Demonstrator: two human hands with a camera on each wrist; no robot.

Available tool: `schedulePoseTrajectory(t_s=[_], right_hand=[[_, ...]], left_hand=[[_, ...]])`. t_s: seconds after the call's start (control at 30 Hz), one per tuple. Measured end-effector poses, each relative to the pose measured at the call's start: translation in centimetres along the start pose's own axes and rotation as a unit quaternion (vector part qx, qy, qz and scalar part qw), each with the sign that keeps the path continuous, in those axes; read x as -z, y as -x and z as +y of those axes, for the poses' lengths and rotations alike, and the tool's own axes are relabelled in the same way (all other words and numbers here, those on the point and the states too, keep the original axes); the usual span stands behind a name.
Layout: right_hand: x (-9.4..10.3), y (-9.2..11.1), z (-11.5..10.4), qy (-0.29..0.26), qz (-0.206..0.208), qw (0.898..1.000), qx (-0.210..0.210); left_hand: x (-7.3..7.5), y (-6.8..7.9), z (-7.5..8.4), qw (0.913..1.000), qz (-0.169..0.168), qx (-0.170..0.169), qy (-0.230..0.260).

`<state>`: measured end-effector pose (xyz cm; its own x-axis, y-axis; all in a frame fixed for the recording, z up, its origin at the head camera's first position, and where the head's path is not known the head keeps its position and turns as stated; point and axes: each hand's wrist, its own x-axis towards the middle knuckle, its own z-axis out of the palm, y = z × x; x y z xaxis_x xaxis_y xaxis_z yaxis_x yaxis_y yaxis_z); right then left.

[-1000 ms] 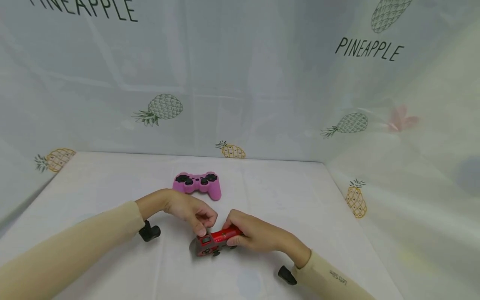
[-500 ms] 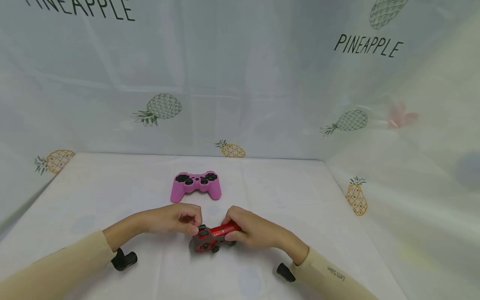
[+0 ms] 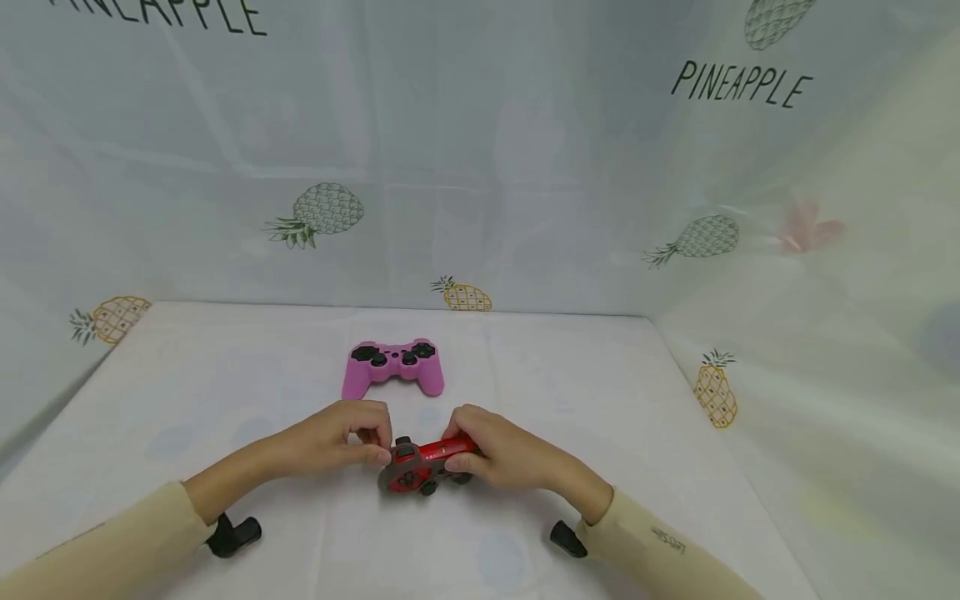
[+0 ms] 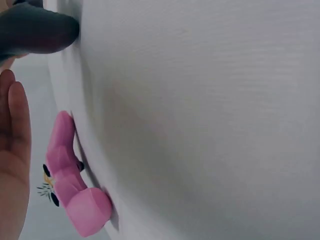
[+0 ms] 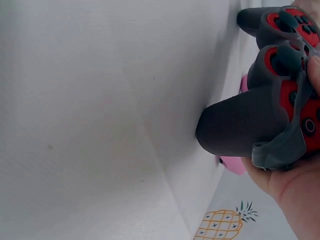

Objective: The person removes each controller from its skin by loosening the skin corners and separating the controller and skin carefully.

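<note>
A red game controller (image 3: pixel 444 448) stands tilted above the white cloth, partly wrapped in a dark grey silicone cover (image 5: pixel 245 120). My right hand (image 3: pixel 521 454) grips its right end, thumb on the near side. At the other end, thumb and index finger of my left hand (image 3: pixel 330 437) pinch the cover's edge. The right wrist view shows the cover over the handles and around the sticks, with a loose strip across the red button face. In the left wrist view a dark covered handle (image 4: pixel 40 30) shows near my fingertips; the pinch itself lies outside that view.
Behind my hands a pink game controller (image 3: pixel 360 379) lies on the white cloth (image 3: pixel 570 375), buttons up. A pineapple-print sheet (image 3: pixel 480 167) rises at the back and right side. Black wrist cameras (image 3: pixel 234 536) hang under both sleeves.
My left hand has drawn back left and toward me, from above the controller to its left end, uncovering more of the pink controller. The red button face shows more. My right hand keeps its grip.
</note>
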<state>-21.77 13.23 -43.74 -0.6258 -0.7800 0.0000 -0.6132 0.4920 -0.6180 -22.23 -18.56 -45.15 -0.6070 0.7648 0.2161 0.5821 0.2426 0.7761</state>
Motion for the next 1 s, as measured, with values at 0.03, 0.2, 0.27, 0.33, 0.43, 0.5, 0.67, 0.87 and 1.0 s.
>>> schedulePoseTrajectory(t_s=[0.03,0.2,0.27,0.33,0.43,0.5,0.67,0.87,1.0], right_hand=[[0.0,-0.1,-0.1,0.002,0.002,1.000,-0.002],[-0.1,-0.2,-0.4,0.009,0.010,1.000,-0.015],[-0.1,-0.2,-0.5,0.010,0.012,1.000,-0.016],[-0.2,-0.2,-0.6,0.010,0.014,1.000,-0.015],[-0.2,-0.2,-0.6,0.008,0.015,1.000,-0.016],[-0.2,-0.3,-0.6,0.008,0.017,1.000,-0.016],[-0.1,-0.2,-0.7,0.001,0.020,1.000,-0.017],[-0.1,-0.5,-0.8,-0.008,0.021,1.000,-0.022],[0.0,-0.6,-0.9,-0.011,0.019,0.999,-0.027]], left_hand=[[0.0,0.1,0.0,0.9999,0.012,0.001,-0.012],[0.2,0.4,0.4,0.9978,0.040,0.021,-0.048],[0.5,0.3,0.5,0.9976,0.042,0.030,-0.047],[0.9,0.0,0.9,0.9975,0.041,0.034,-0.046],[1.5,-0.9,1.6,0.9960,0.034,0.036,-0.074],[1.7,-1.8,2.3,0.9941,0.017,0.038,-0.100],[1.9,-4.0,4.4,0.9854,-0.039,0.030,-0.163],[1.9,-5.0,6.4,0.9691,-0.088,0.021,-0.229],[1.7,-5.2,7.0,0.9554,-0.095,-0.004,-0.279]])
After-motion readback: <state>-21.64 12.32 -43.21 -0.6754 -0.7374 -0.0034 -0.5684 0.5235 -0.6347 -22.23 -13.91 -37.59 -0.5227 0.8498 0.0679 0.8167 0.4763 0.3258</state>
